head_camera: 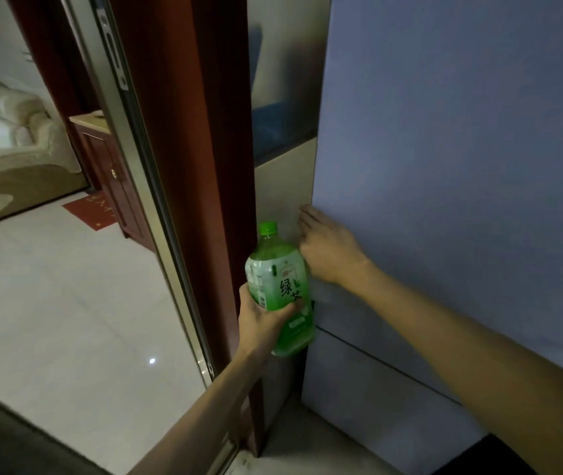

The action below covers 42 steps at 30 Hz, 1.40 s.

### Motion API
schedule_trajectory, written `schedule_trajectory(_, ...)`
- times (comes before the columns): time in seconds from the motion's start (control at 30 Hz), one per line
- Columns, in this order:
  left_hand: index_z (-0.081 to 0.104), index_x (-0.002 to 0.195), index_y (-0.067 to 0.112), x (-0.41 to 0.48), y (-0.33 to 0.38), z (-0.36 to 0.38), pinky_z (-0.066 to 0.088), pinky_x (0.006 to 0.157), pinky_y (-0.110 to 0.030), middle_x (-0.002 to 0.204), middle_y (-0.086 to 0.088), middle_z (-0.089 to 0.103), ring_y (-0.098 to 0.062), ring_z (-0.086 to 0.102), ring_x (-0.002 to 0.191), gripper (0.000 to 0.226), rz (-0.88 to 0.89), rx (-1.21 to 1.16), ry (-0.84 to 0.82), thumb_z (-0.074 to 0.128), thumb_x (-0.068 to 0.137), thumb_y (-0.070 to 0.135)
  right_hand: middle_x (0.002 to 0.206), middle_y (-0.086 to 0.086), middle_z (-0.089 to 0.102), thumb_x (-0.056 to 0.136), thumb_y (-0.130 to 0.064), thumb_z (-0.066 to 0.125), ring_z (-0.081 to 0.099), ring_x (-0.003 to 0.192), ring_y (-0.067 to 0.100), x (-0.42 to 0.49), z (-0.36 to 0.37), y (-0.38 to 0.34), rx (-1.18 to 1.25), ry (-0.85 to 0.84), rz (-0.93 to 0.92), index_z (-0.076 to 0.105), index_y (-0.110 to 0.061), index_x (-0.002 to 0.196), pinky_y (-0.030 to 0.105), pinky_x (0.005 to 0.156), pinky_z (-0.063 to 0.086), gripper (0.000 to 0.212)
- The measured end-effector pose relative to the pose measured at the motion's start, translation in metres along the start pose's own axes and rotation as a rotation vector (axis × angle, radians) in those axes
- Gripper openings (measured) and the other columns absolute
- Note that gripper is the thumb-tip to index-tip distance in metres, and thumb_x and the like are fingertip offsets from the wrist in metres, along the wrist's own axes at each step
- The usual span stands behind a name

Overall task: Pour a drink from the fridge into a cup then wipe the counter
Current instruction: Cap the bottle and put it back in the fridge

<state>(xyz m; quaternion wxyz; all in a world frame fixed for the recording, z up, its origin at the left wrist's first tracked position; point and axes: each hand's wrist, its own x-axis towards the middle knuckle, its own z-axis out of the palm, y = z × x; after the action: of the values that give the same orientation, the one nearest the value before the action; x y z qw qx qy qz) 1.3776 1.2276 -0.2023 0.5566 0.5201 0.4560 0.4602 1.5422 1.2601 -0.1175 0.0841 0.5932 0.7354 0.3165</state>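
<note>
Left hand (262, 318) grips bottle (278, 282); right hand (328, 250) seemingly presses fridge door (461, 132).

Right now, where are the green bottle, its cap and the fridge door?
green bottle (282, 289), head view, on its label.
cap (267, 228), head view, on its side.
fridge door (444, 132), head view, on its bare front.

Dim; brighter light came from 10 o'clock; glare spot on floor (67, 303); motion blur at 4 o'clock; door frame (184, 166) bowed.
</note>
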Motion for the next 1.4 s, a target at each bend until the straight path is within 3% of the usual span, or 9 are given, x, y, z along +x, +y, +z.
schedule_trajectory(0.07,0.046,0.121,0.019,-0.017,0.004,-0.011,0.059,0.088,-0.045,0.112,-0.003,0.066,-0.019,0.068,0.102,0.075,0.021,-0.01,0.019,0.092,0.063,0.014,0.108,0.026,0.068,0.065,-0.018,0.071,0.059,0.115,0.037,-0.019,-0.012,-0.016,0.081,0.091,0.004,0.077,0.0,0.082,0.041,0.109,0.041,0.025)
schedule_trajectory(0.17,0.045,0.123,0.019,-0.036,0.01,-0.028,0.058,0.088,-0.047,0.114,-0.005,0.066,-0.02,0.068,0.103,0.081,0.029,0.017,0.015,0.093,0.058,0.02,0.101,0.024,0.069,0.061,-0.021,0.074,0.058,0.115,0.036,-0.048,-0.038,-0.038,0.115,0.139,-0.032,0.076,-0.004,0.069,0.042,0.11,0.039,0.019)
schedule_trajectory(0.3,0.044,0.127,0.016,-0.055,0.02,-0.043,0.059,0.089,-0.045,0.114,-0.006,0.066,-0.02,0.068,0.104,0.078,0.06,0.034,-0.045,0.091,0.064,0.009,0.1,0.021,0.069,0.069,-0.02,0.073,0.056,0.115,0.034,-0.086,-0.061,-0.057,0.18,0.138,-0.023,0.075,-0.003,0.074,0.044,0.108,0.04,0.018)
schedule_trajectory(0.43,0.045,0.126,0.015,-0.07,0.031,-0.05,0.06,0.086,-0.038,0.114,-0.004,0.066,-0.017,0.068,0.103,0.077,0.085,0.057,-0.117,0.09,0.064,0.008,0.109,0.021,0.067,0.089,-0.024,0.046,0.053,0.12,0.035,-0.126,-0.086,-0.077,0.195,0.117,0.033,0.075,-0.002,0.087,0.045,0.113,0.034,0.037)
schedule_trajectory(0.53,0.044,0.126,0.014,-0.078,0.036,-0.053,0.059,0.083,-0.033,0.113,-0.003,0.066,-0.016,0.069,0.102,0.078,0.103,0.062,-0.194,0.09,0.063,0.006,0.096,0.018,0.072,0.088,-0.022,0.047,0.064,0.103,0.03,-0.156,-0.106,-0.099,0.231,0.226,0.152,0.074,-0.002,0.082,0.042,0.113,0.035,0.034)
schedule_trajectory(0.63,0.045,0.127,0.012,-0.083,0.039,-0.059,0.06,0.08,-0.029,0.114,-0.003,0.067,-0.014,0.069,0.102,0.077,0.12,0.067,-0.299,0.089,0.064,0.005,0.1,0.016,0.071,0.088,-0.019,0.047,0.064,0.102,0.028,-0.174,-0.121,-0.123,0.342,0.308,0.337,0.073,-0.004,0.087,0.038,0.113,0.033,0.031)
schedule_trajectory(0.83,0.046,0.126,0.012,-0.087,0.038,-0.081,0.059,0.086,-0.038,0.116,-0.007,0.068,-0.019,0.07,0.104,0.08,0.1,0.027,-0.447,0.093,0.061,0.01,0.115,0.017,0.064,0.084,-0.015,0.049,0.056,0.114,0.033,-0.183,-0.154,-0.162,0.385,0.303,0.576,0.068,-0.003,0.104,0.048,0.107,0.038,0.03)
schedule_trajectory(1.17,0.048,0.121,0.014,-0.095,0.041,-0.091,0.058,0.09,-0.047,0.113,-0.004,0.069,-0.019,0.069,0.103,0.083,0.084,0.073,-0.684,0.096,0.053,0.015,0.106,0.011,0.065,0.085,-0.015,0.047,0.056,0.109,0.027,-0.213,-0.184,-0.169,0.212,0.102,0.786,0.069,-0.003,0.098,0.042,0.104,0.043,0.028)
schedule_trajectory(1.4,0.051,0.116,0.02,-0.112,0.047,-0.079,0.06,0.086,-0.045,0.109,0.002,0.072,-0.015,0.071,0.1,0.085,0.09,0.041,-0.772,0.097,0.045,0.03,0.098,0.011,0.069,0.083,-0.019,0.042,0.06,0.096,0.027,-0.227,-0.202,-0.174,0.174,0.165,1.021,0.073,-0.003,0.091,0.038,0.086,0.046,0.035)
